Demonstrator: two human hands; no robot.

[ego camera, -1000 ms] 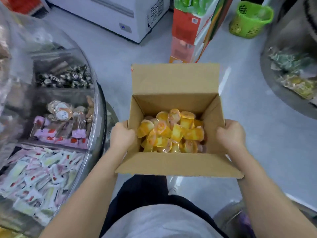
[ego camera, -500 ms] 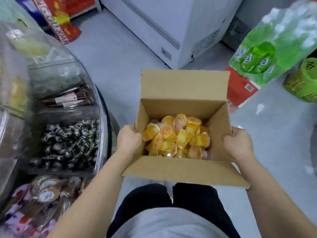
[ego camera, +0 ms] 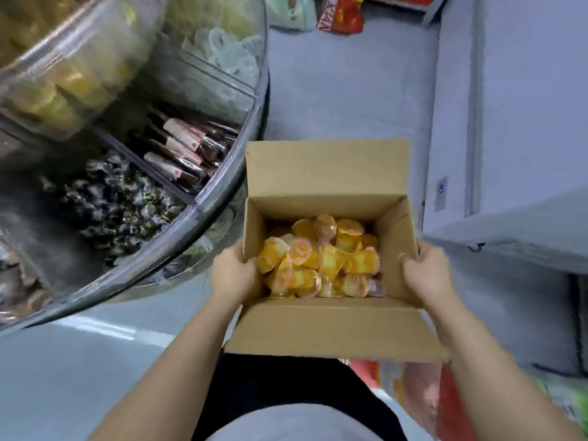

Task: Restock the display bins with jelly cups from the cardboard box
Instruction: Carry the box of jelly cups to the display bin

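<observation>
Gripping the cardboard box (ego camera: 331, 173) by its two side walls, the left hand (ego camera: 234, 272) and right hand (ego camera: 428, 275) curl their fingers over the rims, each grip closed on cardboard, forearms stretched forward. Yellow and orange jelly cups (ego camera: 321, 259) lie heaped inside. Curved clear display bins (ego camera: 203, 192) of wrapped sweets stand at left over grey floor (ego camera: 346, 90); a white freezer (ego camera: 509, 122) stands at right.

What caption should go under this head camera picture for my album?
Both hands, left hand and right hand, grip a cardboard box of jelly cups beside the display bins.
</observation>
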